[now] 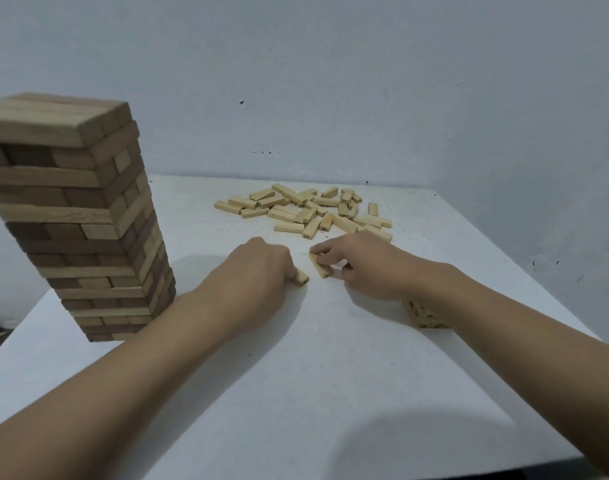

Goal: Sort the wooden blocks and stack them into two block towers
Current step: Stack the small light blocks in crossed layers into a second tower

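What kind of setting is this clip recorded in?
Probably a plain indoor room, used as a makeshift tabletop workspace: a bare white table pushed against a scuffed pale wall, with only a tall block tower and a pile of small loose blocks on it.

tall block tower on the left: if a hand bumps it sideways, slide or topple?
The tall tower probably topples: it is high over a narrow base. Its layers sit slightly uneven, so loose blocks likely shift first. The white table looks smooth, so a low push might slide it.
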Available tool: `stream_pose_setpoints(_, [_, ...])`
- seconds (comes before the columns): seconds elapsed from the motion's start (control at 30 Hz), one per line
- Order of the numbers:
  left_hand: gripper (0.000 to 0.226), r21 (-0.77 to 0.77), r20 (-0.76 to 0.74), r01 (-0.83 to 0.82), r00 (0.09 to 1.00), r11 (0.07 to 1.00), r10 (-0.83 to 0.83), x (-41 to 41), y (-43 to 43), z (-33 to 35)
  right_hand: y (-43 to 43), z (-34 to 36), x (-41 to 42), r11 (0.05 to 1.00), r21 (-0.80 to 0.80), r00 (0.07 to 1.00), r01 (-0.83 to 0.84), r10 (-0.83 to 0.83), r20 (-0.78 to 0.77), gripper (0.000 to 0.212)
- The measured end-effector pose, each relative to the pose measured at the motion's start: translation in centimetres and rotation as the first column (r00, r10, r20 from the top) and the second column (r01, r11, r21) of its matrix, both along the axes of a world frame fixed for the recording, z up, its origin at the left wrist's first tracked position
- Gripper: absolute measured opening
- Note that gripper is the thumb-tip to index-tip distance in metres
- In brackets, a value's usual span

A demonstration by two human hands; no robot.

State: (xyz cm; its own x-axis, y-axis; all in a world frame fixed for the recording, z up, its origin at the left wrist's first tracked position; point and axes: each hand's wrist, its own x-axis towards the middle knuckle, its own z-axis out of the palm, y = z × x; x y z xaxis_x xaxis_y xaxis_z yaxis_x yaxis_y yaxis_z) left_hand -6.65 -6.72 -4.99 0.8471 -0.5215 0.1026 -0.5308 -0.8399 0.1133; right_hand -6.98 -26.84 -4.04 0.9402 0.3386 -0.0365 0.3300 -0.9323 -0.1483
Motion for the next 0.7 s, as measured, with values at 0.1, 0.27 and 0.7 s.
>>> stream_pose_setpoints(0.1, [0.030, -0.030, 0.073, 0.102, 0.992, 0.994, -0.099, -0.5, 1.6, -1.7, 0.8, -0.6, -1.1, 0.993, 0.093, 0.998, -0.068, 0.067, 0.008, 0.035])
stream_pose_setpoints(0.27, [0.061, -0.248, -0.058, 0.191, 0.976, 0.950, -0.211, -3.1, 3.9, -3.5, 2.0, -0.2, -2.6, 0.985, 0.150, 0.993, -0.089, 0.100, -0.064, 0.057])
stream_pose_setpoints(0.7, [0.071, -0.190, -0.061, 0.173, 0.980, 0.966, -0.188, -3.9, 3.8, -3.9, 1.5, 1.2, 3.2, 0.987, -0.132, 0.995, 0.088, -0.080, 0.059, 0.048])
